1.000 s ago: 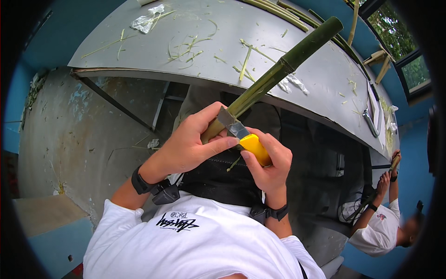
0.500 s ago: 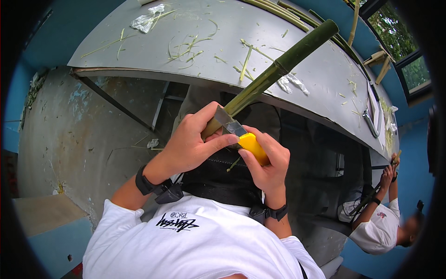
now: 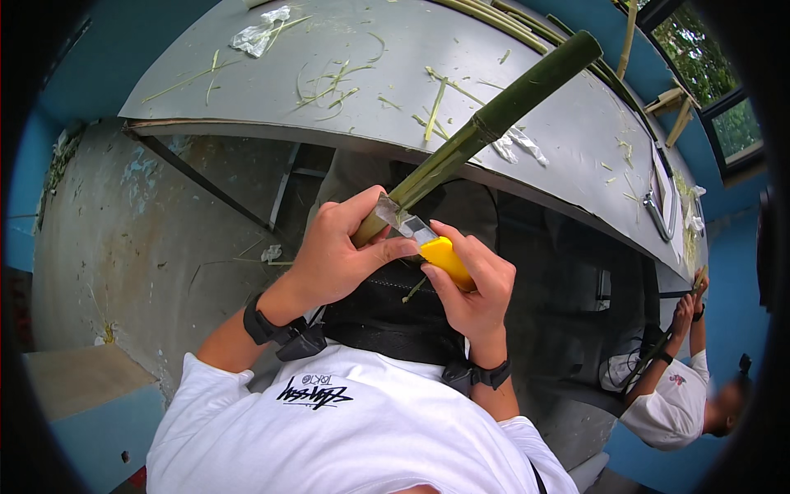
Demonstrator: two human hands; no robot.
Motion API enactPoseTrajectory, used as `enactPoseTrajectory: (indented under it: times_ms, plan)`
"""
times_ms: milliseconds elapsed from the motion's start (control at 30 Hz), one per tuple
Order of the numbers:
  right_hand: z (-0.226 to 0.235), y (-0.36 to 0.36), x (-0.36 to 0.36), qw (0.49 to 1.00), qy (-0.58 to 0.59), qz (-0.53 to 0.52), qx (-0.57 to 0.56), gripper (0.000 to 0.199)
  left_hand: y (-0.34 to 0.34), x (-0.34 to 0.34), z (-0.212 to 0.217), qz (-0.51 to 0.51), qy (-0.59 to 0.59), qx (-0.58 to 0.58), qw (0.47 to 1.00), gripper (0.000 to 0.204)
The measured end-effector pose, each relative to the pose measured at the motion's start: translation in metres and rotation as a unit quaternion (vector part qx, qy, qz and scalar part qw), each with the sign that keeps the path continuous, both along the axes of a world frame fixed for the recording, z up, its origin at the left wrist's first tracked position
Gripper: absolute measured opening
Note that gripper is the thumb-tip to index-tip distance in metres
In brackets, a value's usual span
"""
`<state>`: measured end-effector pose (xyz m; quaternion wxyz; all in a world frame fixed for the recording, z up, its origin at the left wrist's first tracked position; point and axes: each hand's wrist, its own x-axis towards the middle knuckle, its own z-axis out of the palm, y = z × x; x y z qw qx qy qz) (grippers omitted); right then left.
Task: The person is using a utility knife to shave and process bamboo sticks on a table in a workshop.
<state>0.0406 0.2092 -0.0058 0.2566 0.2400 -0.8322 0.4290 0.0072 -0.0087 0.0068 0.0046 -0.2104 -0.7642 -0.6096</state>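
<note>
A thick green bamboo stalk (image 3: 531, 86) slants from my lap up over the table's near edge, paler and scraped below its joint. My left hand (image 3: 339, 247) is wrapped round its lower end. Its thumb reaches toward the blade of a yellow-handled utility knife (image 3: 447, 262). Gripped by its handle, the knife sits in my right hand (image 3: 477, 284). The wide metal blade lies across the bamboo near my left fingers, its edge against the pale stretch. A thin green shaving hangs below the knife.
On the grey table (image 3: 247, 90) lie bamboo shavings (image 3: 333, 86), crumpled clear plastic (image 3: 259, 31) and several long bamboo pieces (image 3: 490, 23) at the back. A hacksaw (image 3: 661, 216) rests near its right end. At far right a co-worker (image 3: 671, 387) handles a strip.
The bamboo's lower part and the knife blade have shifted slightly to the left. Both hands keep their grips, and the blade's tilt and glare differ a little.
</note>
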Motion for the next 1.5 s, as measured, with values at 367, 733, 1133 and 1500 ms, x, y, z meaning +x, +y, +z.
enactPoseTrajectory:
  times_ms: [367,733,1133,1500]
  plan:
    - [-0.003,-0.007,-0.002,0.997,0.02,-0.029,-0.066,0.047,0.008,-0.002,0.004,0.061,0.01,-0.043,0.997,0.044]
    - [0.002,-0.006,0.003,0.997,-0.071,-0.003,-0.026,0.039,0.001,-0.003,-0.004,-0.02,-0.023,0.048,0.998,0.029]
    - [-0.002,-0.006,0.003,0.999,-0.045,-0.008,-0.025,0.041,-0.003,-0.007,-0.004,-0.019,0.041,-0.008,0.999,0.037]
    - [-0.002,-0.009,0.002,0.999,-0.013,-0.031,0.002,0.045,-0.002,-0.008,-0.014,0.073,0.104,-0.035,0.991,0.047]
